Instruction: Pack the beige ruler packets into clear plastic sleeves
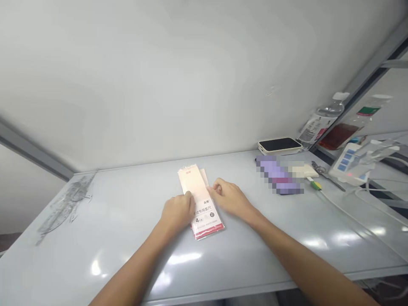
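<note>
Grip: left hand closed on the packets at their left edge; right hand curled at the right edge, pinch indiscernible — apparently bracing the stack, mid-surface, from both sides. Count: packets, at least two, overlapping — phone, one; bottles, two.

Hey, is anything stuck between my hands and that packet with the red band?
Nothing visible is in the way. Your left hand holds the packet at its left edge, and your right hand is at its right edge. The black-screened phone lies off to the right.
</note>
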Motion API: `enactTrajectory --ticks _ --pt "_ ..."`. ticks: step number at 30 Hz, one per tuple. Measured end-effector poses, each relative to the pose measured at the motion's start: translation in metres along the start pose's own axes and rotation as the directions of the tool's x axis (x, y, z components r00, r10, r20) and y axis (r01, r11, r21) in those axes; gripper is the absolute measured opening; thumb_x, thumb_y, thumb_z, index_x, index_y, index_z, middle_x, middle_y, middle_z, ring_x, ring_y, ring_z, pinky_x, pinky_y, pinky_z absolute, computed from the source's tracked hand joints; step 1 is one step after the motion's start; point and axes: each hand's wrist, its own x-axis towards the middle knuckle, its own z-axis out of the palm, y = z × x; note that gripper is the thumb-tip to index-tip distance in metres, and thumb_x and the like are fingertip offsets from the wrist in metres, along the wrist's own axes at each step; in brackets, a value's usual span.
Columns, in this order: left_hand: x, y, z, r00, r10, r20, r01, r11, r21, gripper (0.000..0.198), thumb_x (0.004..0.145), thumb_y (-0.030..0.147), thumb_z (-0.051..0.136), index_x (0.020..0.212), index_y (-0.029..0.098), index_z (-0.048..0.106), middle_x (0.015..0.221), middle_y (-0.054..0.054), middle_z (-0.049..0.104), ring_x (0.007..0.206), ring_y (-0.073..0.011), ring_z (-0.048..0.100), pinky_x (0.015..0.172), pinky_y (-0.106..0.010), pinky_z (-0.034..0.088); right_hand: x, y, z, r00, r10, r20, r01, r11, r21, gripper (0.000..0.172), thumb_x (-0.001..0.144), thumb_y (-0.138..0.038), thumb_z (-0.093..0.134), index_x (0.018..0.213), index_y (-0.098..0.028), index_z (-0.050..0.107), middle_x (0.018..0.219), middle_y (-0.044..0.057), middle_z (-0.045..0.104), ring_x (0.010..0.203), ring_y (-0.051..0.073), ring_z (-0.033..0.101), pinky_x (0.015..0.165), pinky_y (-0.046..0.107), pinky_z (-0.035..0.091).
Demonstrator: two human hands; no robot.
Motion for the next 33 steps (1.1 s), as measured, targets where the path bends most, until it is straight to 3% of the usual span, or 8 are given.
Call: enactTrajectory --ticks 3,6,9,12,16,20,26,33 --pt "0.001 -0.001 0.0 0.998 0.038 -0.059 -0.039 0.999 -0.021 0.021 0.085 0.025 0.027 0.072 0.02 0.042 0.064 -0.002 0.054 0.049 -0.0127 0.045 0.047 -0.024 0.019 0.0 0.0 -0.001 0.999 0.036 -0.012 -0.035 0.998 0.051 0.037 0.077 -0.056 0.041 0.075 -0.021 0.052 0.066 -0.001 0.058 0.059 0.013 0.049 0.053 0.024 0.033" --pt "0.0 0.001 0.001 0.982 0.071 -0.172 -0.086 0.993 -0.078 0.025 0.088 0.027 0.023 0.071 0.02 0.04 0.066 -0.001 0.052 0.051 -0.0117 0.044 0.048 -0.024 0.021 -0.001 -0.004 0.001 0.999 0.027 0.017 -0.03 0.974 0.224 0.038 0.075 -0.055 0.045 0.08 -0.019 0.056 0.074 0.001 0.061 0.063 0.014 0.053 0.055 0.025 0.037" --pt "-0.002 0.004 0.002 0.967 0.084 -0.241 -0.124 0.98 -0.156 0.027 0.089 0.032 0.022 0.069 0.02 0.037 0.067 0.0 0.051 0.053 -0.0111 0.044 0.05 -0.023 0.025 -0.001 -0.007 0.005 0.992 -0.01 0.129 -0.052 0.881 0.469 0.035 0.076 -0.049 0.048 0.081 -0.016 0.057 0.079 0.004 0.063 0.068 0.016 0.056 0.056 0.025 0.04" --pt "-0.002 0.008 0.003 0.973 0.049 -0.227 -0.099 0.972 -0.213 0.024 0.089 0.035 0.023 0.077 0.021 0.038 0.07 0.001 0.053 0.053 -0.0113 0.045 0.05 -0.023 0.026 -0.001 -0.008 0.01 0.987 -0.012 0.162 -0.085 0.811 0.579 0.031 0.076 -0.044 0.049 0.076 -0.014 0.057 0.075 0.005 0.062 0.067 0.017 0.057 0.055 0.025 0.041" --pt "0.001 0.013 0.002 0.98 -0.001 -0.198 -0.04 0.979 -0.202 0.024 0.09 0.036 0.021 0.081 0.021 0.038 0.075 -0.001 0.055 0.056 -0.0128 0.05 0.049 -0.023 0.026 -0.001 -0.01 0.016 0.992 0.034 0.121 -0.101 0.787 0.608 0.03 0.074 -0.043 0.051 0.069 -0.014 0.054 0.065 0.003 0.06 0.058 0.015 0.054 0.05 0.025 0.04" --pt "0.005 0.013 0.002 0.983 0.012 -0.186 -0.047 0.982 -0.182 0.027 0.09 0.035 0.018 0.079 0.02 0.038 0.071 -0.002 0.053 0.055 -0.0133 0.049 0.048 -0.024 0.026 -0.003 -0.013 0.019 0.992 0.054 0.114 -0.112 0.783 0.612 0.031 0.074 -0.044 0.052 0.071 -0.014 0.056 0.067 0.004 0.062 0.057 0.015 0.056 0.048 0.024 0.041" --pt "0.003 0.011 0.004 0.981 0.056 -0.186 -0.101 0.965 -0.244 0.028 0.09 0.032 0.018 0.073 0.021 0.037 0.068 0.0 0.05 0.054 -0.0122 0.045 0.05 -0.024 0.028 -0.005 -0.016 0.013 0.974 0.081 0.212 -0.194 0.784 0.59 0.028 0.072 -0.041 0.056 0.07 -0.014 0.06 0.071 0.006 0.065 0.061 0.017 0.059 0.05 0.025 0.043" --pt "0.0 0.012 -0.001 0.979 0.101 -0.176 -0.178 0.845 -0.504 0.031 0.088 0.035 0.023 0.064 0.02 0.032 0.06 0.003 0.045 0.053 -0.0107 0.039 0.051 -0.023 0.031 -0.007 -0.015 0.003 0.969 0.003 0.247 -0.155 0.785 0.6 0.024 0.073 -0.037 0.054 0.075 -0.014 0.061 0.078 0.007 0.067 0.069 0.02 0.061 0.055 0.026 0.046"
